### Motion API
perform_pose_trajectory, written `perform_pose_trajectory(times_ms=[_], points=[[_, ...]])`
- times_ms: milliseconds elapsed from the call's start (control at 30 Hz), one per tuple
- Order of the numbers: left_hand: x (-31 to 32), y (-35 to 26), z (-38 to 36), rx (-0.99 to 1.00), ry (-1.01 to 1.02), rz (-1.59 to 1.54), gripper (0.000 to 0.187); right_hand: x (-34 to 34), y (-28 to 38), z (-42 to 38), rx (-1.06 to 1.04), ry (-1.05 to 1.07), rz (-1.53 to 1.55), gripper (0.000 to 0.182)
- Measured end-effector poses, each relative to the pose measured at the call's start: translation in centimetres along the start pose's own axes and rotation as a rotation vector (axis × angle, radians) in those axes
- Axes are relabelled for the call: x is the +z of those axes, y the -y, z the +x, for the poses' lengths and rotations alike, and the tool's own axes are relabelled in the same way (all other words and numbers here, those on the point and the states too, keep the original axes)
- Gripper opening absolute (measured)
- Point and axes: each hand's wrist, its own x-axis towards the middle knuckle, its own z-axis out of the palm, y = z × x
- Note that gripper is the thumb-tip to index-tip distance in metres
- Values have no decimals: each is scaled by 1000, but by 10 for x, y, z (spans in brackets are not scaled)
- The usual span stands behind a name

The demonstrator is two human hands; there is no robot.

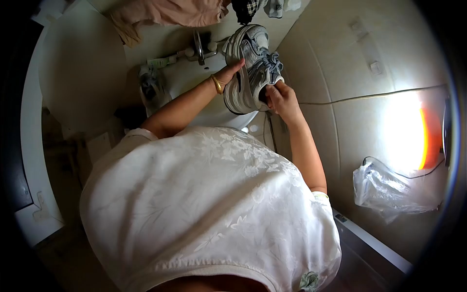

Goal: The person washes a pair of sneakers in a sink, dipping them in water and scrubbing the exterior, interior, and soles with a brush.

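Observation:
A chunky grey-and-white sneaker [247,53] with grey-blue laces is held up over the white washbasin [187,78], its toe pointing away from me and its thick sole turned to the left. My left hand [227,75], with a gold bracelet at the wrist, supports the sole side; the thumb shows, while the other fingers are hidden behind the shoe. At the shoe's heel opening, my right hand [281,100] is closed around the collar, with some fingertips out of sight inside or behind it.
A metal tap [198,48] stands at the basin's back. Above hang a pink cloth [175,13] and small dark and grey fabrics [245,9]. Along the tiled right wall are a cord [360,97], a bright orange-rimmed light [413,138] and a clear plastic bag [389,187].

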Motion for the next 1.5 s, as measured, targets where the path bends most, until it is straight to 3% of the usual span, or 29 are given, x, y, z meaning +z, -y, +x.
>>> perform_pose_trajectory(times_ms=[100,133,233,400,467,500,600,700,733,833,867,967,1033,1100,1133,1167,1233,1333,1367,1433,1467,1500], points=[[-2,-3,0,47,10,-70,46,-7,-7,-16,-274,-103,-295,33],[4,-6,-3,61,26,-113,47,-16,-7,-26,-76,28,-232,41],[3,-11,-3,116,32,-88,51,-21,-32,-47,-167,-15,-43,41],[-37,15,14,108,-94,106,55,16,-17,-41,-145,-324,-91,16],[-13,18,-2,217,-158,467,53,33,-17,-15,-229,-467,-212,20],[-19,24,-1,260,-159,476,53,35,-20,-3,-291,-548,-257,21],[-37,41,0,380,-207,466,53,26,-11,-6,-126,-338,-266,15],[-13,8,-21,88,-99,-67,52,3,-25,-35,-140,-65,-243,17],[-30,11,-17,74,-61,-47,51,-8,-23,-38,-140,-6,-233,18],[-52,42,-5,367,-150,488,55,29,-19,4,-176,-394,-464,15],[-43,37,-5,423,-171,489,53,38,-24,13,-216,-440,-532,13],[-27,8,-28,84,-160,191,55,30,-18,-19,-171,-147,-303,15],[-19,-2,-38,115,-85,185,56,3,-24,-40,-307,53,-69,17],[-39,12,-27,151,-92,231,58,-14,-14,-25,-112,1,-445,22],[-30,19,-29,82,-138,197,57,5,-14,-9,-90,-215,-414,24],[-6,27,-34,325,-318,490,56,21,-26,2,-271,-324,-307,26],[-20,22,-26,318,-162,343,60,34,-14,-12,-273,-314,-325,24],[13,-19,-56,41,-103,157,58,2,-28,-53,-324,31,-299,19],[5,-15,-53,71,-116,231,58,-8,-47,-47,-398,42,-197,17],[-11,-2,-34,130,-116,382,56,0,-4,-41,-128,-131,-449,8],[16,5,-39,251,-282,469,53,22,-10,-21,-201,-297,-497,9],[-8,10,-24,240,-140,464,55,39,-21,-7,-276,-454,-539,9]])
